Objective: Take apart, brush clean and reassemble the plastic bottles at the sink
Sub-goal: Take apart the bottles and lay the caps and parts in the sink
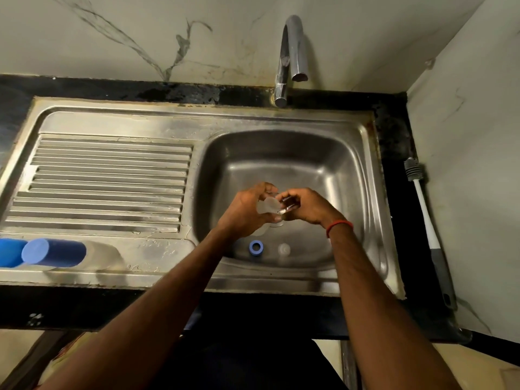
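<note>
Your two bare forearms reached from the bottom edge to the middle of the stainless steel sink (281, 284) basin. Your left hand (247, 209) curled round a small translucent plastic bottle part (268, 205). Your right hand (306, 205) pinched a thin dark-and-silver tool (285, 210) against that part. It was too small to tell whether the tool was a narrow brush. The hands were close together, almost touching.

On the basin floor near the front wall lay a blue plastic ring (256, 246), and just beside it a clear round plastic piece (284, 249). At the front left corner of the draining board, a clear plastic bottle with a blue cap (56, 253) lay on its side. Another blue cap (11, 256) showed at the sink's left edge. A long white-and-grey bottle brush (422, 220) lay along the right edge, and a curved chrome tap (292, 52) stood at the back.

This looked like cleaning one small part. To do it well, you would likely have kept both hands over the basin so that a dropped piece landed inside. You would have turned the part with your left fingers and pressed lightly, since such thin plastic probably flexes.
</note>
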Available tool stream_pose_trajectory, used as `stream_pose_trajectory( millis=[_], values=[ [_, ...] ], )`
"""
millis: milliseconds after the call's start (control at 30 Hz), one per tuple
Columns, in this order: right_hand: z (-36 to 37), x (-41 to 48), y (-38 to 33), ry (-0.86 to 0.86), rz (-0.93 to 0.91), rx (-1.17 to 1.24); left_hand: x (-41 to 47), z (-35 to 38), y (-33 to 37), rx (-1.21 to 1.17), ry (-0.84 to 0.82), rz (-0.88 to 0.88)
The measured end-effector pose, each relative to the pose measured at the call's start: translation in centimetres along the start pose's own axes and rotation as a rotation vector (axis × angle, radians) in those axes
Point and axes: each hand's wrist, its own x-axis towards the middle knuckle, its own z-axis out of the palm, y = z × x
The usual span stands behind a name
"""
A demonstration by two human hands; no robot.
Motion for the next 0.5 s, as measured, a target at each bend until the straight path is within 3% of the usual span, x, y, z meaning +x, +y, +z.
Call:
stream_pose_trajectory(
  millis=[100, 167, 500],
  values=[
    [-1.4, -0.7, -1.2, -0.168, -0.013, 0.068, 0.0, 0.4, 0.4, -0.024, 0.004, -0.008],
    [-1.6, -0.8, -1.5, -0.192, -0.016, 0.077, 0.1, 0.5, 0.7, -0.044, 0.007, -0.009],
    [-0.9, -2.2, 0.8, 0.011, -0.035, 0.011, 0.5, 1.6, 2.3, -0.159, 0.022, -0.004]
  ],
)
